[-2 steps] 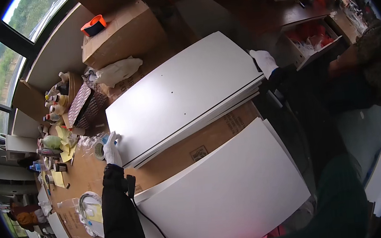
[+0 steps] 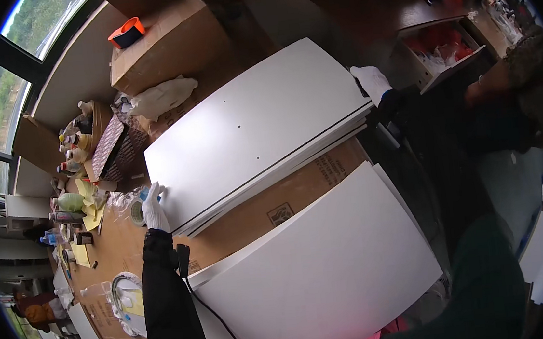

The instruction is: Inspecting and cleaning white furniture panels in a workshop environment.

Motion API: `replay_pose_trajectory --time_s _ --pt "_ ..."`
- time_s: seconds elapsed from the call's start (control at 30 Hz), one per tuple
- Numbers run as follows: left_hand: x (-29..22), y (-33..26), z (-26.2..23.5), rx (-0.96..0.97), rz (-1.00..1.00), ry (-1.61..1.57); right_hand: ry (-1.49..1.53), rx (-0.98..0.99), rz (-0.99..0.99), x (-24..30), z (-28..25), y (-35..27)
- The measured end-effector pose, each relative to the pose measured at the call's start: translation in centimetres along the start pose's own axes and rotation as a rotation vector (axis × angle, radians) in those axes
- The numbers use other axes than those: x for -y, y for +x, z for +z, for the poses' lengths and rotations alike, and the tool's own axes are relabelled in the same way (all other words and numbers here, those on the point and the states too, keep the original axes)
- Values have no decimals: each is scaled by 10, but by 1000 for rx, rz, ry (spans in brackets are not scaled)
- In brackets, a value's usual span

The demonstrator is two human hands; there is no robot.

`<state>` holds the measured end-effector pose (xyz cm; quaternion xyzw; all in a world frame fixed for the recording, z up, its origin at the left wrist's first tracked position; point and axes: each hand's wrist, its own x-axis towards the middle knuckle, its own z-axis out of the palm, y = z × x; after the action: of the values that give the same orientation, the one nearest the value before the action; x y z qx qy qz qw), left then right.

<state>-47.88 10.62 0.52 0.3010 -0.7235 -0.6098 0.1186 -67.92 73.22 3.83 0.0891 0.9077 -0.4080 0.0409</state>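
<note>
White panel, left hand and right hand at opposite edges

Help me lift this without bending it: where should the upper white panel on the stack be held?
Hold the upper white panel at its two short ends, from outside each end, where the left hand and right hand already sit. It lies flat, long and thin, so end grips balance it.

We count two large white panels, two white-gloved hands, one cardboard box with one orange tape roll on top, and perhaps six bottles, blurred at the rim.
</note>
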Motion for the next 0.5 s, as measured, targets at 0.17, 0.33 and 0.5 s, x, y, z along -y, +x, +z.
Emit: replay_pose_trajectory --time_s 0.17,0.33,0.5 --pt "-43 2 17 -55 -73 -175 421 -21 100 6 -28 11" --pt "-114 -33 -18 -40 108 -279 816 8 -8 83 -58 -57" --pt "-186 -221 96 870 -37 -871 1006 298 95 85 -126 -206"
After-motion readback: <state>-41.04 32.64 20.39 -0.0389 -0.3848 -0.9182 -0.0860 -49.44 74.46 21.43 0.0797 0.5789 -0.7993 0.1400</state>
